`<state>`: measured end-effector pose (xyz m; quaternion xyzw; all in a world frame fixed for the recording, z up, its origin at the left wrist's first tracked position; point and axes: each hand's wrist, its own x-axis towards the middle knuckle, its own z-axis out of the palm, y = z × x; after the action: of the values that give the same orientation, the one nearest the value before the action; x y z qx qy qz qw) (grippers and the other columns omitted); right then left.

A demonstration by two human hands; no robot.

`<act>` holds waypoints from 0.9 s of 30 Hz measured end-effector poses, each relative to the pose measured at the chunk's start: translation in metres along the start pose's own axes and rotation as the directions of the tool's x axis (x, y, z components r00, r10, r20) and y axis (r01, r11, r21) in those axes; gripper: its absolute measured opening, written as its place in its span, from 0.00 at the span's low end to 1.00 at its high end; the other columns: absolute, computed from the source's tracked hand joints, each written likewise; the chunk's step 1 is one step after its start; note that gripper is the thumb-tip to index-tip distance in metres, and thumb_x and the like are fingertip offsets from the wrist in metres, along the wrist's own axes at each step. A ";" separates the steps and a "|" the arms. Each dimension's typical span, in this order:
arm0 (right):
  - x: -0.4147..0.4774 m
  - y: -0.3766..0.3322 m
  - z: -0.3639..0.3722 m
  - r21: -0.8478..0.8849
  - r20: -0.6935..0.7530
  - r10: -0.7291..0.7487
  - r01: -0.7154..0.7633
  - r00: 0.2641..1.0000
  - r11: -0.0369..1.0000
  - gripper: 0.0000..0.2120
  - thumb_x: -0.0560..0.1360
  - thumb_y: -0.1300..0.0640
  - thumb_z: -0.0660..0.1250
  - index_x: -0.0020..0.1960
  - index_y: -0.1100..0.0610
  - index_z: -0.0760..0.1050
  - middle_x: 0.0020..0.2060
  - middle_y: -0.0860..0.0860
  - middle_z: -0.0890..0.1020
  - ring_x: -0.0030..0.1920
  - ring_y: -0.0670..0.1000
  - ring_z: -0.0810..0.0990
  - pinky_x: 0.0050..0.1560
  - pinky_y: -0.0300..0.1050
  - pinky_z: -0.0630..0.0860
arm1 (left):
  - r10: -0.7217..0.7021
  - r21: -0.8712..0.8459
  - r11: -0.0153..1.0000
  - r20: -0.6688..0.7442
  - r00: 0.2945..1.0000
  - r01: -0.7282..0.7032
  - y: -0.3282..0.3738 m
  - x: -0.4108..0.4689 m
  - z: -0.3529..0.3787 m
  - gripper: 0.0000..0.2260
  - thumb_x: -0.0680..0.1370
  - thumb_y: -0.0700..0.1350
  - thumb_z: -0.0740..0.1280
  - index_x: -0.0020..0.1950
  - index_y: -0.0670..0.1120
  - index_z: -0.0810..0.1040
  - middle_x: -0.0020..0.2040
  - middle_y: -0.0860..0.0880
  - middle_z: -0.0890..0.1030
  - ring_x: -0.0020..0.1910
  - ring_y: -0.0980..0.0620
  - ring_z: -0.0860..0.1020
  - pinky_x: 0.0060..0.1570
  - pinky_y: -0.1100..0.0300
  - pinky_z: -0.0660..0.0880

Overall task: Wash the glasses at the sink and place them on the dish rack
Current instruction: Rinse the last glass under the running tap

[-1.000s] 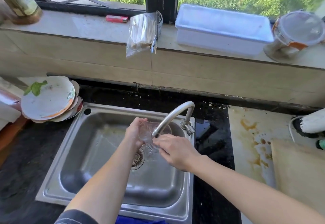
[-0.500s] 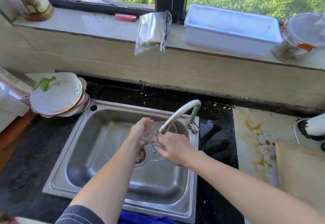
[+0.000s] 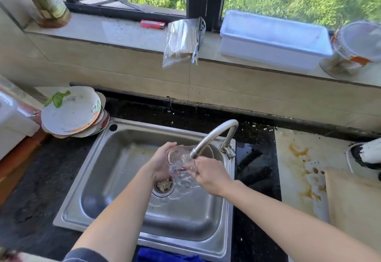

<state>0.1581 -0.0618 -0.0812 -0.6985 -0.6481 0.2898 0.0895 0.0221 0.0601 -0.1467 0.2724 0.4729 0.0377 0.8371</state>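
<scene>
**Glass held sideways under the tap**

A stack of white plates [image 3: 71,115], a green leaf on the top one, sits left of the steel sink [image 3: 115,158]. Over its drain strainer [image 3: 164,185], which holds food scraps, the left hand [image 3: 161,164] cups the clear ribbed glass [image 3: 181,165]. It lies tilted, mouth toward the curved metal tap [image 3: 214,136]. The right hand [image 3: 212,174] pinches its rim.

- Left hand [image 3: 159,164] cups a clear glass [image 3: 181,164] under the tap [image 3: 214,136].
- Right hand [image 3: 211,174] grips the glass rim.
- Both hands are over the steel sink [image 3: 115,158], above its drain [image 3: 164,186].
- Stacked plates [image 3: 72,113] sit left of the sink.
</scene>
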 end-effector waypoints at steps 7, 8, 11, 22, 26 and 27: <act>-0.020 0.001 -0.006 0.254 0.027 0.024 -0.030 0.999 0.967 0.10 0.79 0.51 0.63 0.53 0.39 0.81 0.35 0.43 0.83 0.33 0.40 0.75 0.46 0.44 0.72 | 0.018 -0.112 0.993 -0.054 0.998 -0.024 -0.012 0.003 0.006 0.21 0.76 0.58 0.60 0.56 0.42 0.76 0.42 0.41 0.83 0.36 0.44 0.81 0.42 0.53 0.75; -0.019 0.001 -0.006 0.266 0.013 0.042 -0.043 0.999 0.963 0.11 0.79 0.50 0.62 0.45 0.36 0.80 0.42 0.46 0.85 0.36 0.41 0.77 0.46 0.45 0.72 | 0.024 -0.124 0.992 -0.042 0.999 -0.029 -0.013 0.005 0.007 0.22 0.76 0.58 0.61 0.57 0.41 0.76 0.43 0.40 0.82 0.37 0.43 0.80 0.45 0.51 0.75; -0.011 -0.002 -0.003 0.234 -0.082 0.138 -0.116 0.987 0.965 0.19 0.80 0.47 0.59 0.31 0.45 0.70 0.35 0.48 0.81 0.39 0.51 0.78 0.46 0.51 0.75 | 0.088 -0.204 0.976 0.041 0.995 -0.078 -0.013 0.004 0.014 0.20 0.76 0.55 0.65 0.55 0.39 0.76 0.43 0.40 0.80 0.36 0.44 0.80 0.45 0.52 0.76; -0.010 0.011 -0.008 -0.107 0.001 -0.026 0.026 1.000 0.994 0.06 0.77 0.53 0.62 0.50 0.55 0.74 0.49 0.47 0.77 0.52 0.51 0.77 0.54 0.46 0.74 | -0.020 -0.206 0.978 0.024 0.999 0.025 -0.022 0.007 0.008 0.18 0.67 0.53 0.72 0.48 0.40 0.80 0.41 0.42 0.80 0.38 0.46 0.76 0.42 0.55 0.71; -0.027 0.034 -0.005 -0.069 0.032 -0.151 0.153 0.988 0.986 0.17 0.77 0.59 0.61 0.65 0.51 0.77 0.63 0.44 0.79 0.66 0.45 0.73 0.63 0.45 0.72 | -0.019 -0.214 0.977 -0.087 0.996 0.000 -0.011 0.001 -0.017 0.22 0.71 0.51 0.71 0.60 0.41 0.77 0.55 0.39 0.81 0.49 0.40 0.81 0.47 0.49 0.77; -0.028 0.035 -0.005 -0.081 0.010 -0.182 0.183 0.983 0.980 0.18 0.77 0.60 0.61 0.66 0.51 0.77 0.63 0.44 0.79 0.67 0.45 0.73 0.63 0.45 0.72 | -0.043 -0.201 0.979 -0.086 0.995 0.025 -0.010 0.001 -0.020 0.23 0.72 0.52 0.71 0.62 0.41 0.76 0.57 0.39 0.81 0.49 0.39 0.81 0.44 0.50 0.78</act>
<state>0.1904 -0.0924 -0.0867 -0.6388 -0.7209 0.2546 0.0862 0.0042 0.0604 -0.1609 0.1767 0.5086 0.0830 0.8386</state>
